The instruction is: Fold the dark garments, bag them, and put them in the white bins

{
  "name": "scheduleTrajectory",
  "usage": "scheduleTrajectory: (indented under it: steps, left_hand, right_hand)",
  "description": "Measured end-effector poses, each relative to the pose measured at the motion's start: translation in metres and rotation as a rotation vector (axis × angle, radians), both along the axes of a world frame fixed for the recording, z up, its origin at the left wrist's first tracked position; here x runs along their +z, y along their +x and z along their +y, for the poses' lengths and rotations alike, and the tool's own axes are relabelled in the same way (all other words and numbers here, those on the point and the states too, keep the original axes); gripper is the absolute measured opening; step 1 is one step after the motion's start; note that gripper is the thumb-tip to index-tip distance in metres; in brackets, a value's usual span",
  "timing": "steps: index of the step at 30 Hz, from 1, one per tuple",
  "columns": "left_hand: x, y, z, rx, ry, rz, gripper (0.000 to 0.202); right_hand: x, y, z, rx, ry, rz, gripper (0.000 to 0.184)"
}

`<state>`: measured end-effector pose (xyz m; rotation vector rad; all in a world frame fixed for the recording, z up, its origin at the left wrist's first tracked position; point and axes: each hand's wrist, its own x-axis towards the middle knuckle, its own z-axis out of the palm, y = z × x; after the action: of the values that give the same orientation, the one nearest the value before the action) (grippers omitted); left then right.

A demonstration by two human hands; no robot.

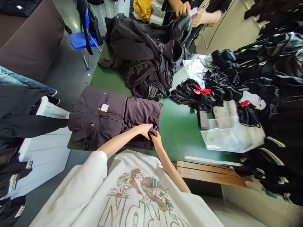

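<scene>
A dark purplish-brown garment (143,110) with a pocket lies folded on the green table (180,126) in front of me. My left hand (145,130) pinches its dark gathered edge, which looks like a cuff. Close against it, my right hand (156,139) grips the same edge from the near right side, fingers closed. To the left, more folded dark cloth (104,118) with flap pockets and snaps overlaps this garment or belongs to it; I cannot tell which. A white label (104,107) sits on that cloth.
A heap of black clothes (146,47) covers the table's far side, where another person's hands (189,14) handle cloth. Clear plastic bags (233,135) and black drawstring bundles (196,93) lie right. A white bin (47,138) stands left, with a blue chair (79,40) beyond.
</scene>
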<state>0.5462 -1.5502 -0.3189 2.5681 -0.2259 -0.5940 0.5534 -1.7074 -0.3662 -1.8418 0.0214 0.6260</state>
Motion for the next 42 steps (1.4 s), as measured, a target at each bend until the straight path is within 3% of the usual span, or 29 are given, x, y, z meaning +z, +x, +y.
scheduleTrajectory:
  steps: [2, 4, 9, 15, 19, 22, 27, 31, 34, 36, 38, 42]
  left_hand:
    - [-0.005, -0.006, -0.005, 0.018, 0.019, -0.038, 0.081]
    - [-0.006, -0.007, -0.008, 0.018, 0.064, -0.045, 0.063]
    - [0.01, 0.012, -0.011, -0.069, 0.197, -0.087, 0.05]
    - [0.033, 0.036, -0.013, -0.208, 0.269, -0.003, 0.054]
    - [0.047, 0.041, -0.012, -0.222, 0.275, 0.04, 0.052]
    - [0.049, 0.041, -0.008, -0.21, 0.246, 0.031, 0.051]
    - [0.034, 0.024, -0.008, -0.109, 0.174, -0.045, 0.049]
    - [0.01, -0.019, -0.015, 0.06, 0.03, -0.075, 0.055]
    - [-0.007, -0.052, -0.021, 0.132, -0.054, -0.09, 0.078]
    - [-0.015, -0.065, -0.022, 0.181, -0.03, -0.109, 0.092]
    - [-0.02, -0.067, -0.02, 0.247, 0.022, -0.075, 0.089]
    - [-0.025, -0.046, -0.009, 0.312, 0.051, 0.022, 0.048]
  right_hand:
    - [-0.005, 0.0, -0.006, 0.022, 0.015, 0.036, 0.036]
    - [-0.008, 0.0, -0.013, 0.054, 0.048, 0.072, 0.04]
    - [-0.008, 0.002, -0.021, 0.087, 0.164, 0.116, 0.047]
    - [-0.001, 0.005, -0.013, 0.01, 0.012, -0.031, 0.035]
    - [0.001, 0.007, -0.007, -0.054, -0.085, -0.027, 0.03]
    - [0.002, 0.009, -0.003, -0.077, -0.111, -0.014, 0.027]
    - [0.01, 0.001, -0.003, -0.129, -0.08, 0.061, 0.023]
    - [0.017, -0.011, -0.01, -0.196, 0.238, 0.39, 0.031]
    - [0.019, -0.016, -0.016, -0.211, 0.422, 0.559, 0.032]
    - [0.018, -0.017, -0.02, -0.207, 0.487, 0.622, 0.03]
    - [0.013, -0.018, -0.028, -0.221, 0.401, 0.588, 0.03]
    - [-0.001, -0.029, -0.055, -0.287, -0.065, 0.25, 0.035]
